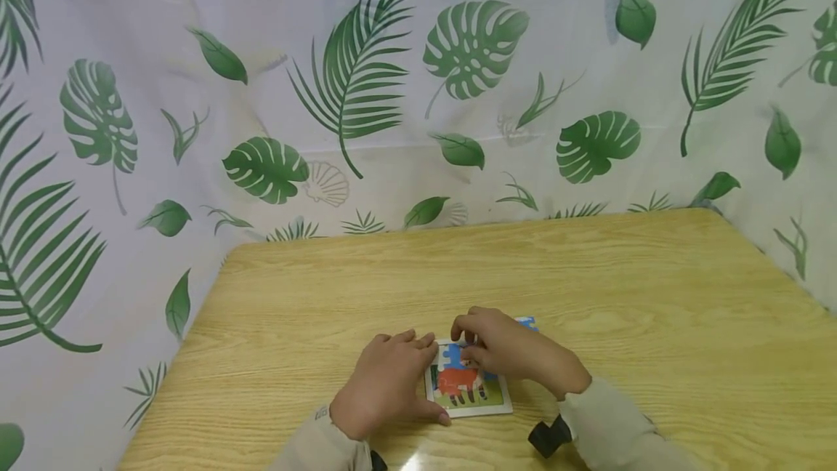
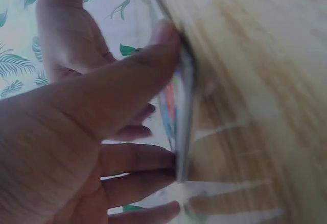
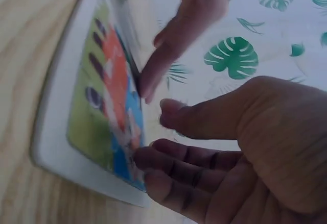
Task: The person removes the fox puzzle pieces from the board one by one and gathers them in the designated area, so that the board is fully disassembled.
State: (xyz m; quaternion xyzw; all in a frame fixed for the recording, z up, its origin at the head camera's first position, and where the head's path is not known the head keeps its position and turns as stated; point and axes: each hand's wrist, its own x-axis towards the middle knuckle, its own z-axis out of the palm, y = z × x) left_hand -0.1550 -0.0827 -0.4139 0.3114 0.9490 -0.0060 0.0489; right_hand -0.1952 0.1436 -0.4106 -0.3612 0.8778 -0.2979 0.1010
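Note:
A small framed jigsaw puzzle (image 1: 466,411) lies on the table, with a pale border and a red-orange animal on green and blue ground. A pale, jigsaw-edged patch shows at its upper left. My left hand (image 1: 392,376) rests along the left side, fingers extended toward the far corner and thumb at the near edge. Over the upper right part, my right hand (image 1: 500,344) has its fingers bent down to the picture. In the right wrist view, fingertips (image 3: 158,185) of that hand touch or nearly touch the surface; no piece is visible between thumb and fingers.
A blue puzzle piece or pieces (image 1: 527,323) lie just beyond my right hand, partly hidden by it. The wood-grain table (image 1: 314,296) reaches back to a leaf-printed curtain (image 1: 392,129). Black straps or devices (image 1: 549,436) sit at the wrists.

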